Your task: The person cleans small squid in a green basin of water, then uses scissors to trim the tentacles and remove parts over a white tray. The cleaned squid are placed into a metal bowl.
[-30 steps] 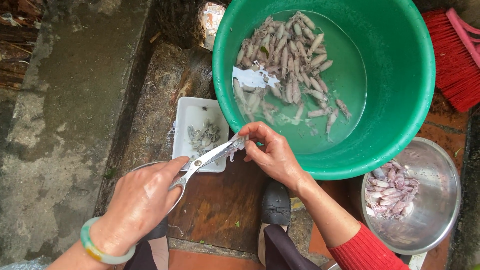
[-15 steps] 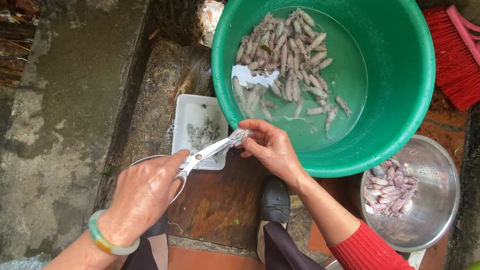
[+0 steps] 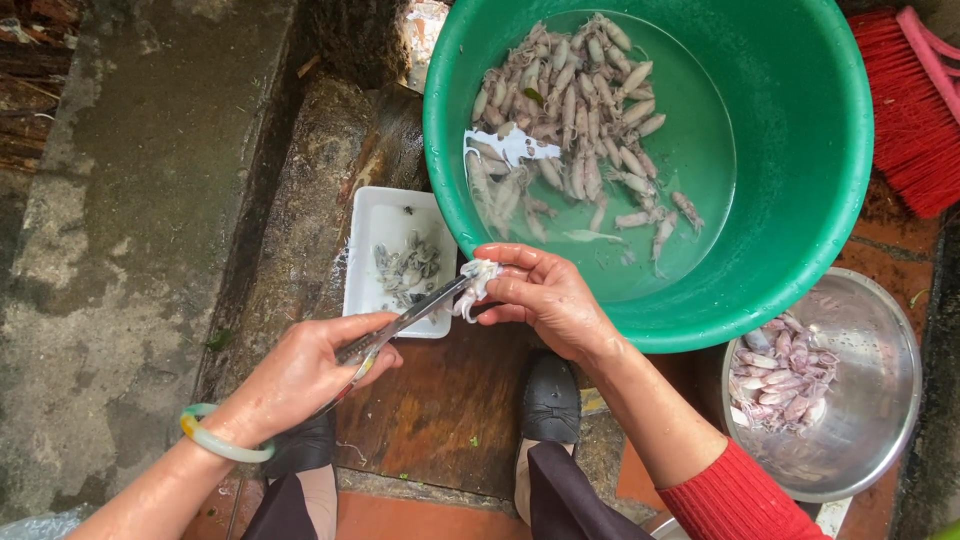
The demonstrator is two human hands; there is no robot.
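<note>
Head view: scissors are held closed in the left hand, tips at a small squid pinched by the right hand. Just beyond that grip sits a green basin of squid in water; a white tray lies beside it, a steel bowl to the right.

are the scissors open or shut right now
Shut, or nearly: the scissors blades lie together as one thin line, tips at the small squid held by the right hand.
</note>
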